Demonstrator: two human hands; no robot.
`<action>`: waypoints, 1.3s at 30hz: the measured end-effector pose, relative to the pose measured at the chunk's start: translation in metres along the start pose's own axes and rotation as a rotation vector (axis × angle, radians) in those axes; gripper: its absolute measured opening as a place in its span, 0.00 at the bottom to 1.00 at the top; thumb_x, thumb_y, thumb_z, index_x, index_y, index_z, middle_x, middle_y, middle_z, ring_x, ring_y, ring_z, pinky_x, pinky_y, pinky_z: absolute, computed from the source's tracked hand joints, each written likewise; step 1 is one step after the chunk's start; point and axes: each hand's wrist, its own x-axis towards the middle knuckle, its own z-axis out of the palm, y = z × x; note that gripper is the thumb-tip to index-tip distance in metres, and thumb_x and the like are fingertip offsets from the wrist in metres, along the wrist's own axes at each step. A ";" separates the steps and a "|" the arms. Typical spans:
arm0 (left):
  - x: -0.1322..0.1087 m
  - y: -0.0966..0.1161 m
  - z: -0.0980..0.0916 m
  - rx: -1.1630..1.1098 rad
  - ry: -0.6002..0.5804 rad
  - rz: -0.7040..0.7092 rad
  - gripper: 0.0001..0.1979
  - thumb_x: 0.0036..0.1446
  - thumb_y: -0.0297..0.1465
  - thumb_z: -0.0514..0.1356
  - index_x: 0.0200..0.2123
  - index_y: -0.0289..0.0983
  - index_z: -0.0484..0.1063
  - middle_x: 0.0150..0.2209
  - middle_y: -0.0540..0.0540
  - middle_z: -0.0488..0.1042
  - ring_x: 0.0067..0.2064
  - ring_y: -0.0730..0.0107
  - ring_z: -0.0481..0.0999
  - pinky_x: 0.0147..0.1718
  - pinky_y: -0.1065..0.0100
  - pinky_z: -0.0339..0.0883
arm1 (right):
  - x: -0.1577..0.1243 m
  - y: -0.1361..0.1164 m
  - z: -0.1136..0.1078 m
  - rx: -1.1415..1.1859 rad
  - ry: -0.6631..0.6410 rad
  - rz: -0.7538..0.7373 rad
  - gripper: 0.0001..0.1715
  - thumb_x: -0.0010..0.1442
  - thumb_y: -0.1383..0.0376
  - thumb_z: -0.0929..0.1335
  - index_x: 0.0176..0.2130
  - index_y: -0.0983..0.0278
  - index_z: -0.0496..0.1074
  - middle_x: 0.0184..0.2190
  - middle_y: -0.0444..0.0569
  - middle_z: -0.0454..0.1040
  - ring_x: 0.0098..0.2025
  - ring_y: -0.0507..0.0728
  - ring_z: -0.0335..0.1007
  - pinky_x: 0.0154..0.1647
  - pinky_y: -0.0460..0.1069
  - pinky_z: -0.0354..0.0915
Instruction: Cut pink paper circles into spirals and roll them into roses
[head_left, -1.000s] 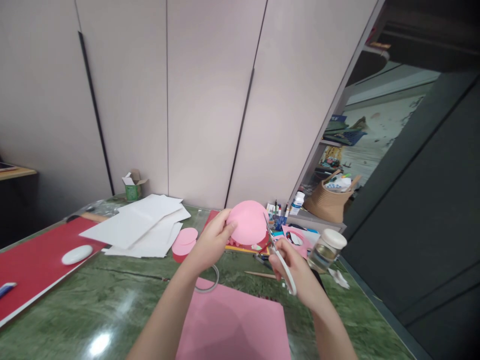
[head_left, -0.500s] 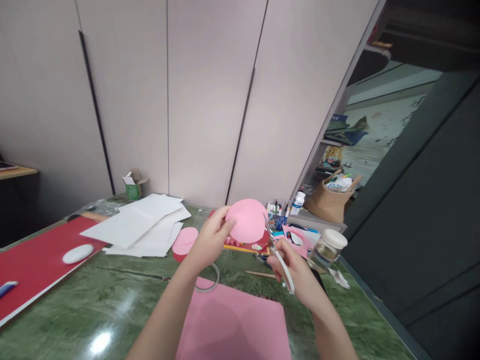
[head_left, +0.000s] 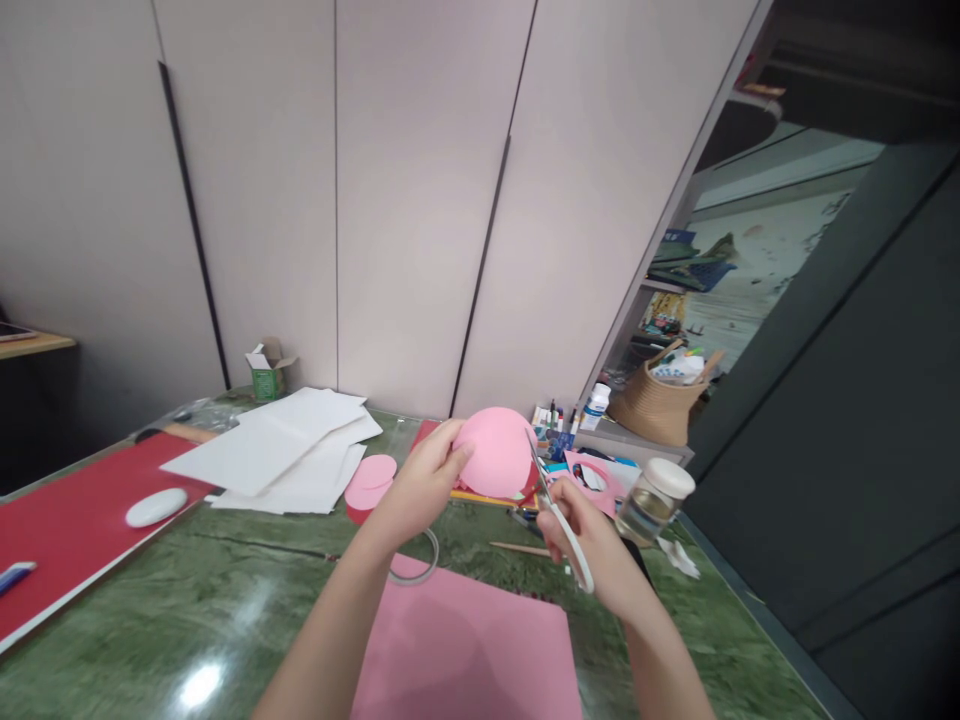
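Observation:
A pink paper circle [head_left: 495, 452] is pinched at its left edge by my left hand [head_left: 433, 468], held up above the table. My right hand [head_left: 581, 535] grips the white handles of a pair of scissors [head_left: 561, 525]. Their blades point up and left, at the right edge of the circle. Whether the blades bite the paper is too small to tell. Under my arms lies a large pink sheet [head_left: 469, 650], and a grey ring [head_left: 424, 560] like a tape roll rests at its upper left corner. Smaller pink paper discs [head_left: 370, 480] lie left of my left hand.
White paper sheets [head_left: 285, 450] and a red board [head_left: 67, 530] with a white oval object [head_left: 156, 508] are at left. A lidded jar [head_left: 654, 498], a white bottle [head_left: 595, 406] and a pink offcut [head_left: 611, 487] stand or lie at right. A wooden stick [head_left: 520, 549] lies mid-table.
My left hand and the pink paper circle have lowered slightly, and the circle is turned a little. The scissors stay at its right edge, with my right hand nearly in place.

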 end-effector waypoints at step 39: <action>-0.001 0.004 -0.003 0.027 -0.003 0.019 0.17 0.60 0.35 0.46 0.49 0.38 0.65 0.48 0.45 0.68 0.43 0.67 0.67 0.42 0.68 0.59 | -0.001 -0.001 -0.003 -0.055 -0.056 0.002 0.12 0.58 0.58 0.62 0.29 0.60 0.52 0.19 0.35 0.54 0.20 0.47 0.50 0.22 0.44 0.50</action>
